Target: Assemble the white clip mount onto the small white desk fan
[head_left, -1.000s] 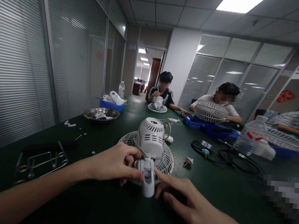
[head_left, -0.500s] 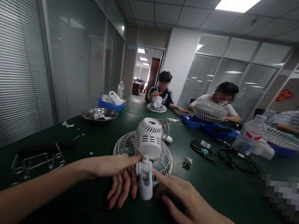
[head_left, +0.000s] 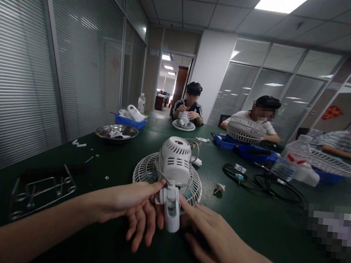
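Observation:
A white electric fan (head_left: 175, 164) lies face down in front of me, its motor housing up and its round grille (head_left: 144, 169) beneath. The pivoting neck (head_left: 172, 213) points toward me. My left hand (head_left: 136, 204) grips the neck from the left, thumb on the joint and the other fingers loosely curled below. From the right, my right hand (head_left: 208, 232) holds the neck's side, with its index finger pressed against the joint. Its other fingers are partly hidden beneath the hand. A grey cord (head_left: 196, 149) loops around the housing.
Left: a bent-wire rack (head_left: 44, 191), a metal bowl (head_left: 116, 133) and a blue tray (head_left: 130, 121) of white parts. Right: a small white knob-like part (head_left: 219, 188), black cables (head_left: 259, 186), a plastic bottle (head_left: 294, 158) and blue trays (head_left: 255, 154). Co-workers (head_left: 193, 104) sit across the green table.
My hands stay on the fan's neck, and the left fingers have shifted slightly downward. Across the table, a co-worker's outstretched hand has moved in to the fan part before them.

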`<state>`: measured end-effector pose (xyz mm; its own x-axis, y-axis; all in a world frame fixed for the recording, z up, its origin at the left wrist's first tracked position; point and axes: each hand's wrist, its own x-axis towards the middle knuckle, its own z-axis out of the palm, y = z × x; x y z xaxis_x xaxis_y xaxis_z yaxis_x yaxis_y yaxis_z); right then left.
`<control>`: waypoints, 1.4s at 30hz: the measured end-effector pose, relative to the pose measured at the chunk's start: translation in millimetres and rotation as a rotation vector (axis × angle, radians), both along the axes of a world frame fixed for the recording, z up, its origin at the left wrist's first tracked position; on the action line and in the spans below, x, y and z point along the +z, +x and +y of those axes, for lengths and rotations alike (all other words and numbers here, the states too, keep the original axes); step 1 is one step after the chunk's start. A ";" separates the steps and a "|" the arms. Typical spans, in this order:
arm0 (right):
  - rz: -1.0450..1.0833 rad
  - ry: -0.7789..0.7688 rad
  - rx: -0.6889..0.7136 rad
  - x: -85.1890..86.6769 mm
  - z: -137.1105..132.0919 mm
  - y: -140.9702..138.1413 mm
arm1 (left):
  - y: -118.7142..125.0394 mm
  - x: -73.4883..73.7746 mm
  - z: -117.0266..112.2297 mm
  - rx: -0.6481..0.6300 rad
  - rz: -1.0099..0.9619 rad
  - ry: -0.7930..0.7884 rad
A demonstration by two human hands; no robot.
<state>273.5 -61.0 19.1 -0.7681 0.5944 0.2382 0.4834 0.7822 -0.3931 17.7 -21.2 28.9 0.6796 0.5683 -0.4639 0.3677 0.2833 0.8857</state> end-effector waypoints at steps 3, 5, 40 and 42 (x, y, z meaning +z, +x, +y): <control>0.012 -0.021 0.006 -1.7 1.5 2.4 | -0.4 12.1 -4.3 0.101 0.205 0.312; 0.042 -0.015 0.021 -3.5 3.9 3.2 | -2.4 24.2 -8.0 0.271 0.420 0.710; 0.072 -0.001 0.062 -2.4 1.8 -10.0 | -9.5 10.8 5.8 -0.055 -0.046 0.293; 0.096 -0.026 0.064 -1.6 1.6 -10.4 | -9.8 16.2 3.1 -0.030 0.048 0.357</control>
<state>263.2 -59.4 17.5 -0.7791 0.5518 0.2976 0.3917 0.7990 -0.4561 7.8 -18.1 45.1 0.6810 0.6803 -0.2711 0.4146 -0.0530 0.9085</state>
